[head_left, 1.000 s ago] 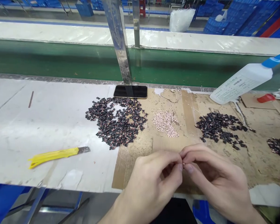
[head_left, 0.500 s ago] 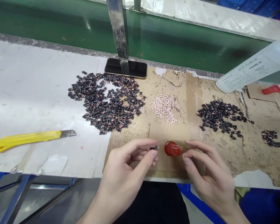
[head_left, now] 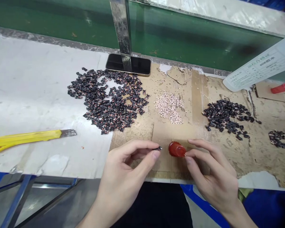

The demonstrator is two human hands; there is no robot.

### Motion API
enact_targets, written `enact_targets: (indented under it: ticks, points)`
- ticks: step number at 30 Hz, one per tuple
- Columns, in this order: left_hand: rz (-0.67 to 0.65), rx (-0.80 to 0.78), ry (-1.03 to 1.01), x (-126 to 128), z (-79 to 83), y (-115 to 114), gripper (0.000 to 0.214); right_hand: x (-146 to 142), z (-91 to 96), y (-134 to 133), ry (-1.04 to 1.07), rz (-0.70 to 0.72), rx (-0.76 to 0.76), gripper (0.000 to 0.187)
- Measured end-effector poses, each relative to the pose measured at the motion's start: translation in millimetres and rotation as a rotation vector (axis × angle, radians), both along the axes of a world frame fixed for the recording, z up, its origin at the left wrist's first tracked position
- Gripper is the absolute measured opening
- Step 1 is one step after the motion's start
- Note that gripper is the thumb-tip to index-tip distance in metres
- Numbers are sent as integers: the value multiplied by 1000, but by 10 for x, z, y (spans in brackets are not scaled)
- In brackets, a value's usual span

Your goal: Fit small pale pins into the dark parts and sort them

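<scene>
Plainly, fine fingertip work like this goes best, I judge, with both wrists braced against the worktop (head_left: pixel 38 95) and the pieces brought close together before any push. Left hand (head_left: pixel 130 167) has thumb and forefinger clamped on a small black oblong plastic part (head_left: pixel 158 148), dark and glossy, held just above the brown cardboard sheet (head_left: pixel 171 133) near the worktop's front edge. Right hand (head_left: pixel 211 171) is pinched shut, touching a round red plastic cap (head_left: pixel 176 149); whatever it holds is too small to tell.
</scene>
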State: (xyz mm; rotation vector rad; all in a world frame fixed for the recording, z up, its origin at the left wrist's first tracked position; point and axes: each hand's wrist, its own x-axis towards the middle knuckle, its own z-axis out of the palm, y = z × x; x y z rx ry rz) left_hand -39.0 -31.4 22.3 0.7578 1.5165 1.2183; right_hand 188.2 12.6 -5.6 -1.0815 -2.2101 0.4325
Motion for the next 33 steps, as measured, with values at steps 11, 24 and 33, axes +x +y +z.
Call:
enact_targets:
  ticks: [11,24,33]
  points:
    - [-132,-192,-791,384,-66,70,5,38,190,-144,618,-87,-730,12]
    - [-199,-191,-920,495,-76,52,5,-64,337,-143,672,-48,-770,14]
    - [-188,-198,-919,476,-70,38,6,-146,356,-150,684,-139,-717,12]
